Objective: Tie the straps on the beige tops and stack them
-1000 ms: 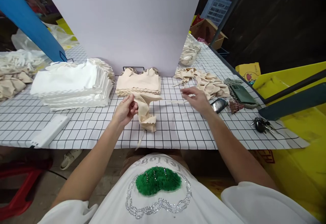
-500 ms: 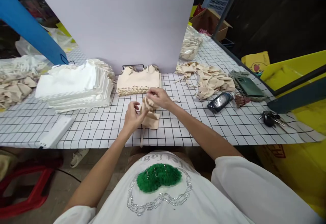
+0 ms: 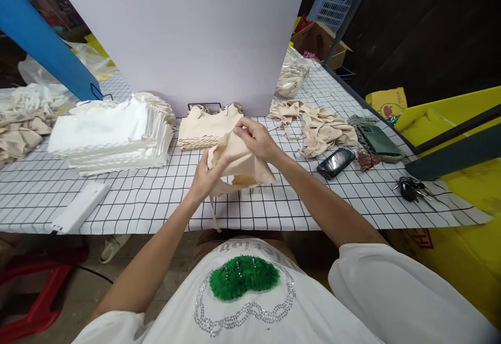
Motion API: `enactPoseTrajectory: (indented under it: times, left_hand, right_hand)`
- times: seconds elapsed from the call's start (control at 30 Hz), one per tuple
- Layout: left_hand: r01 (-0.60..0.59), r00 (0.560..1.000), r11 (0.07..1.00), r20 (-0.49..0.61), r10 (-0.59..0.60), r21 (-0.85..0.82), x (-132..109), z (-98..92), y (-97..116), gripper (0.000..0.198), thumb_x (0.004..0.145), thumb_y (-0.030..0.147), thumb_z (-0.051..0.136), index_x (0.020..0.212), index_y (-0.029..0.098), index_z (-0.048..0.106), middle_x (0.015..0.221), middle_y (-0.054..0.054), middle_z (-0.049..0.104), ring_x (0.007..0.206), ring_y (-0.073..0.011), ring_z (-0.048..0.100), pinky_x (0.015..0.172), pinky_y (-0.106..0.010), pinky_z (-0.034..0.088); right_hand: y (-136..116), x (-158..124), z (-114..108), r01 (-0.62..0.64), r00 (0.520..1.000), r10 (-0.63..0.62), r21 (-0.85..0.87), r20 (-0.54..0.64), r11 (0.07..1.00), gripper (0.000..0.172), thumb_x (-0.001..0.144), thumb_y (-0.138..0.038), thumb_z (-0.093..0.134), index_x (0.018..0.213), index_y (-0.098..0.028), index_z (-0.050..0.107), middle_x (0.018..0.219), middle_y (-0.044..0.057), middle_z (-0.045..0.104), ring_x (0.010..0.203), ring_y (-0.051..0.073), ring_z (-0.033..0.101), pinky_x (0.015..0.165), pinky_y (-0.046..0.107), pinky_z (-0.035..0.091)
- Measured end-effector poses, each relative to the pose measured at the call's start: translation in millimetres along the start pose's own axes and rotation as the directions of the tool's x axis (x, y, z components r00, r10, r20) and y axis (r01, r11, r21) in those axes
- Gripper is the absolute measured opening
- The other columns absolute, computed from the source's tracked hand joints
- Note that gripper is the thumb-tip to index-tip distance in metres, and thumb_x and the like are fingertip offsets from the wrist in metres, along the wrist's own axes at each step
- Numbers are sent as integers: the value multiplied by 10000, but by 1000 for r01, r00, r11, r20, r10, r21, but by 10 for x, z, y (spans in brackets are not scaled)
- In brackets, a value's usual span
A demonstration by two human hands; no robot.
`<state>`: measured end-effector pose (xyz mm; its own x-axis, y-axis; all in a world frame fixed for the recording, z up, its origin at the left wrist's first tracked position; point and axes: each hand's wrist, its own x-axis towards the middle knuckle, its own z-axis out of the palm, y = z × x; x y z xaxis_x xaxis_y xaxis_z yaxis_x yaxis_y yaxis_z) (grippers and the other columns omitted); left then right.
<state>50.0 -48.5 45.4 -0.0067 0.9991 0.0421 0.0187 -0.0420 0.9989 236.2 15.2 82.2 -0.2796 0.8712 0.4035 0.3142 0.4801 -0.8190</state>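
Between my hands a beige fabric garment is spread part way open above the table, with a thin strap hanging down on its left. My left hand grips its left edge, thumb on top. Fingers of my right hand pinch its upper edge. Just behind stands a neat stack of folded beige garments. A taller stack of white garments lies to the left. Loose beige garments are heaped to the right.
A white power strip lies front left on the checked tablecloth. Toward the right are a black wrapped item, a dark green phone and keys. A pale upright panel closes off the back.
The beige garment was bunched up between my hands and is now opened out wider. My right hand has moved slightly up and right with its edge.
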Motion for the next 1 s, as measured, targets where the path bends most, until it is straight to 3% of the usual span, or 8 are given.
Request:
enactPoseTrajectory:
  times: [0.13,0.23,0.37,0.5,0.6,0.73,0.9,1.0]
  left_hand:
    - [-67,989,943,-106,107,326,91,-125,-160,175,684,144,686,849,201,671,839,-21,612,909,-224,595,773,-294,476]
    - [184,978,981,-109,-176,66,182,-187,-236,31,685,156,620,701,175,639,726,-18,577,766,-191,597,657,-269,483]
    - [400,915,883,51,-401,-244,187,-126,-214,123,703,186,622,804,133,669,710,-59,670,674,-205,661,598,-296,532]
    - [432,885,745,77,-460,-508,161,-40,-202,145,722,130,644,856,111,695,746,-65,718,686,-181,699,625,-260,556]
    - [411,889,754,42,-456,-512,167,-10,-212,86,737,138,670,816,117,697,695,-30,691,601,-134,645,569,-217,519]
    - [420,896,813,39,-443,-405,150,6,-154,103,726,187,716,803,123,696,646,-15,658,545,-130,599,514,-225,482]
    - [404,913,872,62,-404,-276,80,-5,-57,207,690,269,793,759,118,670,570,18,583,458,-87,496,427,-198,371]
    - [412,909,857,78,-409,-309,58,-50,-72,260,663,294,820,754,123,646,562,27,564,454,-81,490,407,-183,334]
  right_hand:
    - [88,35,-203,-103,994,97,114,59,988,223,917,-373,580,797,-191,535,661,-43,442,593,103,362,557,237,267]
    - [225,70,-317,-158,987,156,120,27,980,212,922,-361,549,798,-190,532,661,-39,447,602,110,376,557,234,288]
    - [353,-3,-314,-84,986,57,-172,-157,981,39,854,-214,583,836,-190,558,784,2,579,729,145,512,682,272,408]
    - [380,-296,-94,7,998,3,-178,58,984,109,909,-182,508,869,-182,609,776,27,658,707,154,604,675,286,482]
    - [404,-526,182,81,961,-49,-104,273,991,192,899,-118,493,852,-170,673,807,50,727,742,168,667,698,296,528]
    - [445,-655,514,244,920,-192,-115,341,963,187,916,-127,552,970,-171,726,977,69,772,874,179,706,802,299,532]
    - [502,-590,740,195,898,63,-524,435,829,162,884,-254,669,910,-108,733,908,147,749,780,236,680,718,326,482]
    - [537,-560,768,161,906,112,-576,409,802,176,881,-235,657,819,-89,733,812,169,735,722,245,658,685,339,461]
